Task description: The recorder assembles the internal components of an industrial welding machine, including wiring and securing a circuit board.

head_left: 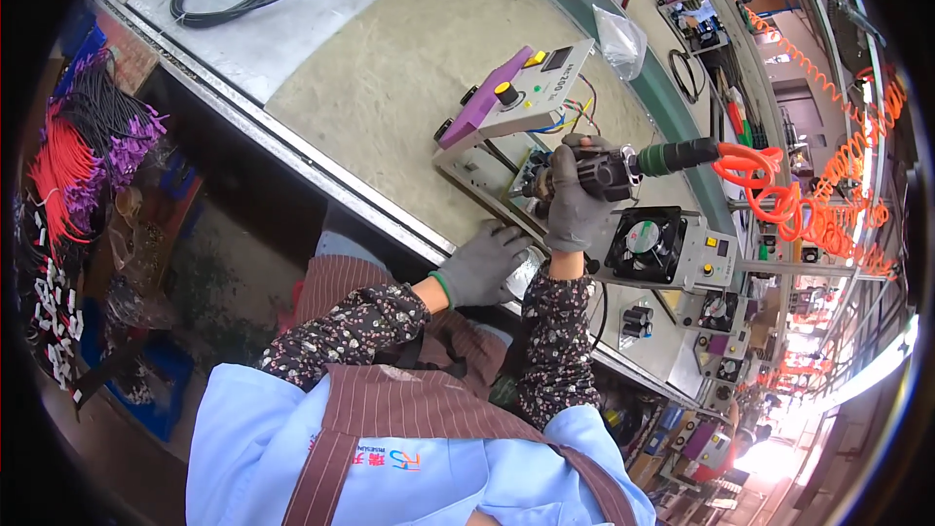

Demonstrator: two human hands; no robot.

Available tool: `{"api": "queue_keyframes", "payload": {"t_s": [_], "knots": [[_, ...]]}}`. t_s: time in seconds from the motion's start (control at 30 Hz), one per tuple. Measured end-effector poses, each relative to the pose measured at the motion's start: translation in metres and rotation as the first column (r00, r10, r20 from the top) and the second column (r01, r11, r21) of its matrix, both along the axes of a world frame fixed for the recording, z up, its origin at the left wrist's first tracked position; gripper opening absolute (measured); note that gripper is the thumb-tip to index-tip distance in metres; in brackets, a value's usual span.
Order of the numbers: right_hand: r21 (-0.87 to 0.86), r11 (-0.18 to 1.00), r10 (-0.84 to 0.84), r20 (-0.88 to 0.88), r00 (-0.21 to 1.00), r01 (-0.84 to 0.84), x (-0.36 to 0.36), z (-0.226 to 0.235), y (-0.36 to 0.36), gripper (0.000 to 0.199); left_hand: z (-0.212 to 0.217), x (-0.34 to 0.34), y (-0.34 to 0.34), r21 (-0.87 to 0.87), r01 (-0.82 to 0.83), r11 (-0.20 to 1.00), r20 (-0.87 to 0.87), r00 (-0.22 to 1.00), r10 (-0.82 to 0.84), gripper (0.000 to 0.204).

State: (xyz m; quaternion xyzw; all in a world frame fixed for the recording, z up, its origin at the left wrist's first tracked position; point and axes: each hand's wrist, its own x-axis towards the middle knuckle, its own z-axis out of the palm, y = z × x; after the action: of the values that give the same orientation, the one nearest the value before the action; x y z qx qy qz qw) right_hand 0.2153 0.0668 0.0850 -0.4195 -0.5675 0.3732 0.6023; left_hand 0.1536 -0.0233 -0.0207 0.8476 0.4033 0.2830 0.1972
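One beige bench (370, 78) is crossing my remote view, bearing an open machine (526, 112); right hand (577, 206) is wrapping fingers round a black tool (606, 178), left hand (487, 265) lying half-open, palm hidden, orange hoses (801, 209) coiling beyond

One head-worn fisheye view (left lens of a side-by-side pair), facing down over the striped apron (419, 404), left hand (487, 265) and right hand (575, 212) near the middle, workbench edge (336, 178) bending toward the rim

So there's a black power cord (216, 19) coiled up top left on the bench (390, 58), a clear plastic bag (621, 42) farther right, plus messy purple-tipped wires (94, 107) far left.
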Motion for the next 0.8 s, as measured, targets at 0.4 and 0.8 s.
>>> {"api": "queue_keyframes", "payload": {"t_s": [0.4,0.8], "knots": [[-0.005,0.999,0.035,-0.070,0.997,-0.035,0.004,0.015,-0.009,0.029,0.000,0.001,-0.003,0.031,-0.016,0.999,0.000,1.000,0.016,0.063],[-0.007,0.985,-0.169,0.073,0.983,0.170,0.084,0.001,-0.098,0.039,-0.002,0.005,-0.002,0.041,-0.030,0.999,-0.026,0.999,0.031,0.062]]}}
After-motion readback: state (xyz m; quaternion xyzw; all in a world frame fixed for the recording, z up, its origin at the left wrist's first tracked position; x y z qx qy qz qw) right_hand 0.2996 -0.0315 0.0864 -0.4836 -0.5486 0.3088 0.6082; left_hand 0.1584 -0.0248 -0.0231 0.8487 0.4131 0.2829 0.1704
